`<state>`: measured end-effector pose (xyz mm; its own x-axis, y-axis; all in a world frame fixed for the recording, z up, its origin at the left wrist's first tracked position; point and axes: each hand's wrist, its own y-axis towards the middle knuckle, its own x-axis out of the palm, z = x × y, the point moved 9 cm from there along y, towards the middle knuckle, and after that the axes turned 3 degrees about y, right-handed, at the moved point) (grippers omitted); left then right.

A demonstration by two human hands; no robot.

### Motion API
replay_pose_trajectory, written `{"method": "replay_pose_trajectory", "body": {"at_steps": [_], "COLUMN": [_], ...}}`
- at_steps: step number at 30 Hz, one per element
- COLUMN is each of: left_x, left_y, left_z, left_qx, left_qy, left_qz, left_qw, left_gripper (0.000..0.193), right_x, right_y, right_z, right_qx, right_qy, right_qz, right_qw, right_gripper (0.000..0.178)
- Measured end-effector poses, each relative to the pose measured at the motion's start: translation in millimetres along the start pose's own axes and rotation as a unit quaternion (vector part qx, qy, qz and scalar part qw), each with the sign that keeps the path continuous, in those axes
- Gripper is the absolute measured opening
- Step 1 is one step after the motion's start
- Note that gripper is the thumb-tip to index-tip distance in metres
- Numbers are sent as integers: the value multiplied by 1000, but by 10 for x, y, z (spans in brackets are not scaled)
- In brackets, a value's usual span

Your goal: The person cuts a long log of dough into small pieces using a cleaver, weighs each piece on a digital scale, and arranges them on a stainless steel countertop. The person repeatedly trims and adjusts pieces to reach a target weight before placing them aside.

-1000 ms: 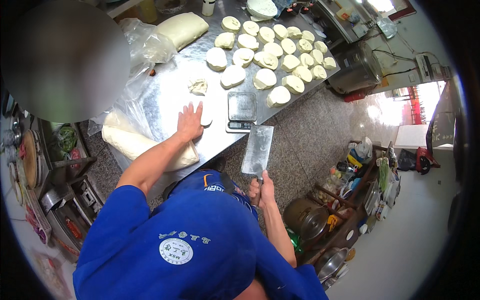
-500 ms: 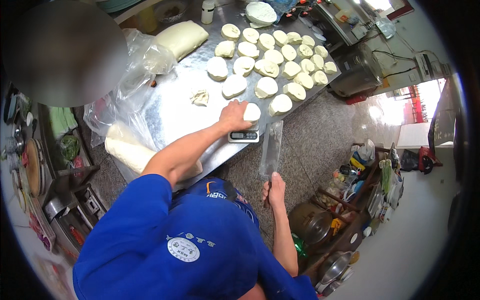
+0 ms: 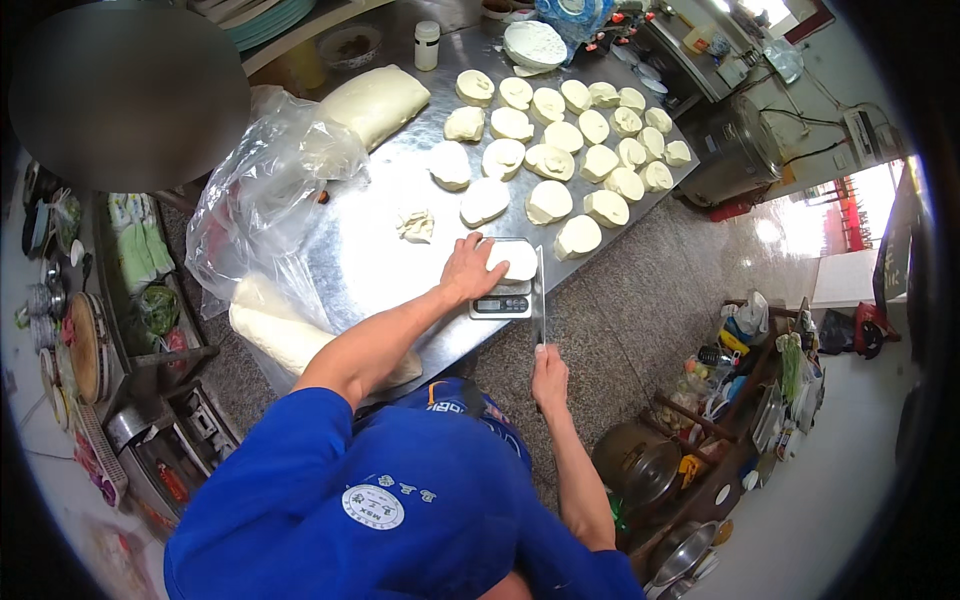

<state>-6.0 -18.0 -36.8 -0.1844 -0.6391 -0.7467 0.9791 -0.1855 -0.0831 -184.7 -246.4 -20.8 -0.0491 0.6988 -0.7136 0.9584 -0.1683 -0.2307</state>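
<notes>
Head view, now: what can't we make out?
All in the head view:
Scale: reading too small and blurred.
Dough piece over the scale: left end hidden by the left hand; underside faces away from the camera.
Cleaver: blade face, seen nearly edge-on; handle, mostly covered by the right hand.
Near dough log: middle hidden behind the left forearm.

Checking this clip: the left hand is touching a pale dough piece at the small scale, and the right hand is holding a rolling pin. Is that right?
Not quite: the right hand holds a knife, its metal blade seen nearly edge-on in the head view, not a rolling pin. The left hand is indeed touching a pale dough piece at the small scale.
</notes>
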Motion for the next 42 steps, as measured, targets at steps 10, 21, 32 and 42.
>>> {"method": "replay_pose_trajectory", "body": {"at_steps": [10, 21, 32, 42], "left_x": [-553, -464, -66, 65], "left_y": [-246, -443, -287, -214], "left_z": [-706, -896, -801, 434], "left_qx": [-16, -78, -170, 196], "left_qy": [-75, -151, -202, 223], "left_qz": [51, 25, -2, -69], "left_qw": [996, 985, 964, 952], "left_gripper": [32, 20, 46, 91], "right_x": [74, -103, 280, -102], "right_y": [-407, -537, -569, -594], "right_z": [-130, -809, -937, -642], "right_qx": [122, 70, 117, 146], "right_qy": [296, 332, 330, 431], "right_qz": [-31, -45, -154, -36], "right_qw": [947, 940, 924, 890], "right_gripper": [36, 38, 33, 32]}}
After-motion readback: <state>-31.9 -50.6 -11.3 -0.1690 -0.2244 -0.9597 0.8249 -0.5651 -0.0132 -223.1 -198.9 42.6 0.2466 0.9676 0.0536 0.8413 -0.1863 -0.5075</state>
